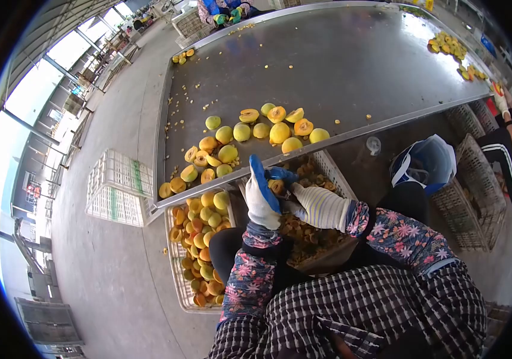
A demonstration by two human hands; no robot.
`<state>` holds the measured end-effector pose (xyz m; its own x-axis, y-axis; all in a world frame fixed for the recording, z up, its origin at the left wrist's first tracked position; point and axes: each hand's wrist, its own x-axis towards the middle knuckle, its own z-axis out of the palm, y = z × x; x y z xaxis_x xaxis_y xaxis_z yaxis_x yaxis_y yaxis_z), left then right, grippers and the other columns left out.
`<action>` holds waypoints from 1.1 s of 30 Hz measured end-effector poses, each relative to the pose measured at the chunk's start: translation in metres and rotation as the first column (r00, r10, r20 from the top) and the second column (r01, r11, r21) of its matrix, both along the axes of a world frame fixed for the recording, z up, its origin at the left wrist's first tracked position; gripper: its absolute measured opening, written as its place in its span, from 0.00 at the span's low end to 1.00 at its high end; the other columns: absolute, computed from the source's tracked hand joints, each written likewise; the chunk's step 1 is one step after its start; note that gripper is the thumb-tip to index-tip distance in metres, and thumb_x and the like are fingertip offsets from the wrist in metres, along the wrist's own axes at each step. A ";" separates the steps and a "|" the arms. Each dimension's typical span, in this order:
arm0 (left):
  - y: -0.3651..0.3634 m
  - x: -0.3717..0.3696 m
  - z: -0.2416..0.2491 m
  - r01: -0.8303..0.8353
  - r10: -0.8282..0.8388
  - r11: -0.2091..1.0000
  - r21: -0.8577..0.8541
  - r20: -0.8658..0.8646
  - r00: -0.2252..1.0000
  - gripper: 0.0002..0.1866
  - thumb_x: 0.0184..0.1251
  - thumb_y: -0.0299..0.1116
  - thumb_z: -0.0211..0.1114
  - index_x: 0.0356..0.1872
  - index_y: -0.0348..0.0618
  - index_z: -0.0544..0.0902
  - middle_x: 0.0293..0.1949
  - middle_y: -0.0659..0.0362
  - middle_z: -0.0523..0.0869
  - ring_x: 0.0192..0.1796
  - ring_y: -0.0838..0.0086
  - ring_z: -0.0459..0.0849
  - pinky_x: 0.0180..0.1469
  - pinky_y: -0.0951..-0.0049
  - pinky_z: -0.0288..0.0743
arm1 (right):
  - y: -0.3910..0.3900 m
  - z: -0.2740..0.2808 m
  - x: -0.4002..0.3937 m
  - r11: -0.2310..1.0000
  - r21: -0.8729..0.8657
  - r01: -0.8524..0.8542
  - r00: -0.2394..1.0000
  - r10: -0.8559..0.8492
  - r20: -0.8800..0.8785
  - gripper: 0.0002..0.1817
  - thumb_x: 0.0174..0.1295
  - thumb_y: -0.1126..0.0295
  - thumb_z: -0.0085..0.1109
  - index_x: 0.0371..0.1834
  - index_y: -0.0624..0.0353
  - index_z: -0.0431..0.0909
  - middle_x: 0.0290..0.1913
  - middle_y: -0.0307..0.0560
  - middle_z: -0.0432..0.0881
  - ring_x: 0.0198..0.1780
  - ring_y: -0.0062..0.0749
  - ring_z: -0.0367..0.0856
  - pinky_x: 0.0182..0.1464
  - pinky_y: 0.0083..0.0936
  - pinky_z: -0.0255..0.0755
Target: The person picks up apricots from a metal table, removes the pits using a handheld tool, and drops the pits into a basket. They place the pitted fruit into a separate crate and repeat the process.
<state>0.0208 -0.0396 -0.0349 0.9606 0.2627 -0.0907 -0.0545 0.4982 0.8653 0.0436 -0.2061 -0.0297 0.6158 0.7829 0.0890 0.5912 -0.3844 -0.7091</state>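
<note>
Far left on the floor lie stacked white crates (118,188), empty as far as can be seen. Right of them, under the near edge of the steel table (340,60), a crate of whole fruit (199,239) sits just beside the person's left knee, piled with yellow and orange fruit. Above it on the table, a loose pile (241,140) of whole and halved fruit runs along the rim, some halves showing a dark stone pocket.

The left hand (262,197), in a white glove with blue fingers, is raised with its fingers pointing up toward the table edge; it is partly closed, and whether it holds a tool cannot be told. Just to its right, touching it, is the fruit (277,186) — a small orange piece held between the two hands, over the crate of cut pieces (310,236) on the lap. The fruit lies at the right hand's fingertips and against the left hand's fingers, so both hands are equally near it.

The right hand (319,206), in a knitted white glove, comes in from the right, its fingers closed about the fruit.

Farther right are a blue-and-white bag (426,164), wicker baskets (477,185) and a co-worker's arm (510,158) in a dark striped sleeve.
</note>
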 end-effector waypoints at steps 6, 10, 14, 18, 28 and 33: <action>0.005 0.003 -0.023 -0.050 -0.067 0.916 0.397 0.275 0.959 0.20 0.84 0.42 0.47 0.56 0.32 0.73 0.36 0.48 0.85 0.37 0.62 0.88 0.49 0.60 0.84 | -0.008 0.028 -0.007 0.979 0.189 0.078 0.652 0.093 -0.752 0.27 0.74 0.45 0.50 0.50 0.62 0.72 0.21 0.43 0.76 0.17 0.32 0.77 0.20 0.28 0.71; -0.003 -0.004 0.000 -0.065 -0.187 0.857 0.512 0.427 0.885 0.18 0.83 0.37 0.47 0.63 0.37 0.69 0.35 0.51 0.82 0.36 0.64 0.86 0.47 0.57 0.86 | -0.012 0.029 -0.008 0.972 0.199 0.124 0.340 0.147 -0.929 0.26 0.74 0.42 0.49 0.37 0.56 0.73 0.17 0.37 0.69 0.12 0.21 0.66 0.14 0.20 0.62; -0.007 0.000 0.001 0.090 -0.133 0.983 0.159 0.287 0.949 0.16 0.82 0.44 0.51 0.52 0.41 0.73 0.33 0.54 0.77 0.36 0.63 0.84 0.43 0.50 0.87 | -0.015 0.034 -0.009 0.956 0.245 0.160 0.223 0.206 -0.953 0.28 0.74 0.40 0.47 0.35 0.57 0.72 0.15 0.35 0.66 0.11 0.21 0.65 0.14 0.21 0.60; -0.008 0.011 0.011 0.070 -0.093 0.951 -0.301 -0.062 0.994 0.21 0.78 0.53 0.56 0.32 0.46 0.77 0.26 0.55 0.78 0.32 0.58 0.83 0.41 0.47 0.83 | -0.014 0.016 -0.005 0.972 0.207 0.114 0.372 0.152 -0.916 0.25 0.74 0.42 0.50 0.46 0.57 0.74 0.25 0.39 0.78 0.18 0.28 0.77 0.23 0.28 0.75; -0.016 0.014 0.027 0.090 -0.103 0.851 -0.517 0.003 0.995 0.24 0.79 0.54 0.54 0.27 0.47 0.78 0.26 0.58 0.80 0.32 0.59 0.84 0.46 0.50 0.83 | -0.006 0.003 -0.010 0.891 0.453 -0.028 0.987 0.096 -0.127 0.20 0.77 0.59 0.49 0.60 0.65 0.69 0.48 0.67 0.81 0.51 0.64 0.80 0.50 0.45 0.73; -0.018 0.011 0.035 0.071 -0.077 0.818 -0.571 0.015 0.997 0.22 0.77 0.53 0.56 0.27 0.49 0.76 0.27 0.58 0.80 0.35 0.59 0.83 0.46 0.51 0.82 | -0.017 0.011 -0.007 0.912 0.402 -0.084 0.990 0.121 -0.067 0.19 0.75 0.59 0.51 0.56 0.66 0.70 0.43 0.63 0.83 0.45 0.60 0.83 0.45 0.44 0.74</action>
<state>0.0316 -0.0575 0.0004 0.9736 0.0896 -0.2101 0.0085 0.9050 0.4253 0.0370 -0.2228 -0.0185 0.5536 0.7534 0.3547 0.5396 -0.0002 -0.8419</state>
